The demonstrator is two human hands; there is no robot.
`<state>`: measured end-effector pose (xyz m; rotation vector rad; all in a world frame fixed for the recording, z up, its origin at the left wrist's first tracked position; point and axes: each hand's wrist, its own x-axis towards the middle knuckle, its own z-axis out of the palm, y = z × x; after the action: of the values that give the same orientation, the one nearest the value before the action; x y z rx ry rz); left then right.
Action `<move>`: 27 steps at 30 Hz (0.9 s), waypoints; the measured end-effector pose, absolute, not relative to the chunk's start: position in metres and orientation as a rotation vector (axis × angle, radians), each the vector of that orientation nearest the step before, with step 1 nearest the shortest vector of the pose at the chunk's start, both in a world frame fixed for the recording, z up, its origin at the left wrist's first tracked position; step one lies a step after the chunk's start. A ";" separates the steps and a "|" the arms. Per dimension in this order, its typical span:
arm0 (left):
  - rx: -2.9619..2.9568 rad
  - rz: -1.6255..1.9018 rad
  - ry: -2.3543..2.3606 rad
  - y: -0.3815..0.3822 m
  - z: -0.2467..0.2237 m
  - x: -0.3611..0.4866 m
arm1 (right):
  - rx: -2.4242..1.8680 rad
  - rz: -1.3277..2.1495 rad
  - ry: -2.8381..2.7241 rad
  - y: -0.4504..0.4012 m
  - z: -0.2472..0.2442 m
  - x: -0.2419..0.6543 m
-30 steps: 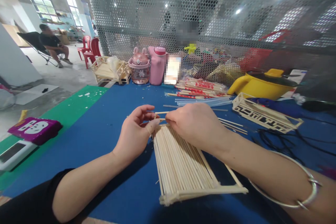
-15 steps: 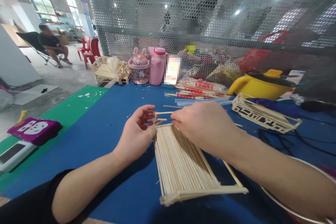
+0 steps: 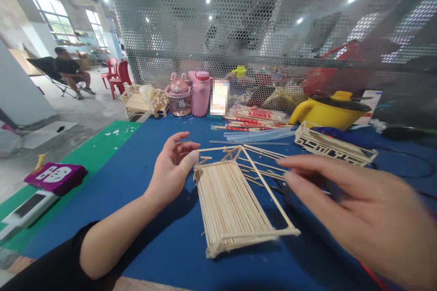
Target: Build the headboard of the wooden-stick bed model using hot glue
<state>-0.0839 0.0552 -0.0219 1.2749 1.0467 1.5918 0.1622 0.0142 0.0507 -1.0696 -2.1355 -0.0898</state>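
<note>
while left hand [image 3: 172, 163] holds stick frame [image 3: 235, 200], right hand [image 3: 358, 213] hovers

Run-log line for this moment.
left hand: thumb at far-left corner of stick frame | right hand: fingers apart, right of frame | frame: on blue tabletop | loose sticks: near frame's far-right corner

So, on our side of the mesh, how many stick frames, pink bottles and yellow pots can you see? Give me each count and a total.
Stick frames: 3
Pink bottles: 2
Yellow pots: 1
Total: 6
</note>
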 end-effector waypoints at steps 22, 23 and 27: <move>1.113 1.479 1.019 0.058 -0.022 -0.078 | -1.163 -0.288 -2.720 0.069 0.045 0.084; 1.113 1.484 1.020 0.058 -0.023 -0.078 | -1.146 -0.232 -2.672 0.069 0.045 0.085; 1.119 1.496 1.022 0.058 -0.024 -0.078 | -1.051 0.010 -2.355 0.064 0.046 0.095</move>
<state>-0.0781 0.0579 -0.0239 1.1185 1.0219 1.4965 0.0950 0.0640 0.0463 -1.0507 -2.3547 0.0103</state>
